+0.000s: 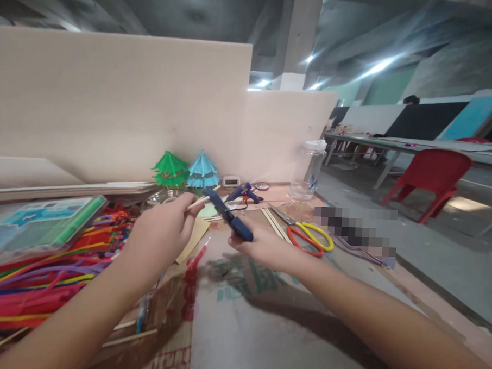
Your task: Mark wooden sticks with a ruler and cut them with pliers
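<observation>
My left hand (162, 224) is closed, pinching a thin wooden stick (199, 201) that points up and to the right. In my right hand (263, 245) is a dark blue plier-like hand tool (228, 216), its exact kind unclear. The tool's head meets or overlaps the stick; whether the jaws bite it I cannot tell. Just behind sits a blue glue gun (241, 192) with a dark cord. To the right of my right hand lie more thin sticks (274, 224) and scissors (309, 239) with one red and one yellow handle loop.
Colourful pipe cleaners (41, 284) and a plastic case (44, 224) fill the left side. Green (170, 169) and blue (203, 170) paper trees stand at the back, near a small clock (231, 181). A clear bottle (307, 171) stands at the back right; a red chair (429, 173) is beyond.
</observation>
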`<move>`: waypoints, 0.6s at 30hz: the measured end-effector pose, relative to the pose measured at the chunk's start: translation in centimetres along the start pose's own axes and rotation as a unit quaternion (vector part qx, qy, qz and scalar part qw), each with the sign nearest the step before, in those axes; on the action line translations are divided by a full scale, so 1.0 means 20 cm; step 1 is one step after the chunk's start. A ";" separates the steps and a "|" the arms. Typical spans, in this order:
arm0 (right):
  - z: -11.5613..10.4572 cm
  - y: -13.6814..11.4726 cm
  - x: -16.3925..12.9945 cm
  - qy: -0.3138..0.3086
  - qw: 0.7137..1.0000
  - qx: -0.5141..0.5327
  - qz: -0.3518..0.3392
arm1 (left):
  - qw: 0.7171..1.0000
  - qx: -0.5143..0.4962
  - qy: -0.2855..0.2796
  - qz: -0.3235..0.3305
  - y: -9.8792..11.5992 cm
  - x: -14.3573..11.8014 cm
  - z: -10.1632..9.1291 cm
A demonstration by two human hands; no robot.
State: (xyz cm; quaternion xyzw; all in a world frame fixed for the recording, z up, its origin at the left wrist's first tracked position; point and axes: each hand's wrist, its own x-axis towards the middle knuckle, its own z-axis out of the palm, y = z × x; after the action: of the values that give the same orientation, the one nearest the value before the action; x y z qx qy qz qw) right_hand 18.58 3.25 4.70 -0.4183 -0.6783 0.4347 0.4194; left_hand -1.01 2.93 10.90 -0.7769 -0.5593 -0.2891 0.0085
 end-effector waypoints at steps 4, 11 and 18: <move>-0.04 0.01 0.04 0.025 0.973 0.227 0.009 | 0.999 0.040 0.023 0.014 -0.01 -0.01 0.02; 0.00 -0.11 -0.03 0.039 0.901 0.412 -0.130 | 0.980 -0.185 -0.055 0.051 0.06 -0.09 0.21; -0.01 -0.17 -0.08 0.012 0.894 0.420 -0.155 | 0.996 -0.063 -0.034 0.061 0.02 -0.06 0.19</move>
State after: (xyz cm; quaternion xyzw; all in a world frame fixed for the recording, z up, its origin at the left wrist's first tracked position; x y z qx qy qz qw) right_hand 18.45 0.86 7.67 -0.0978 -0.4837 0.6036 0.6262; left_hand 0.79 3.03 7.24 -0.8179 -0.4917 -0.2960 -0.0417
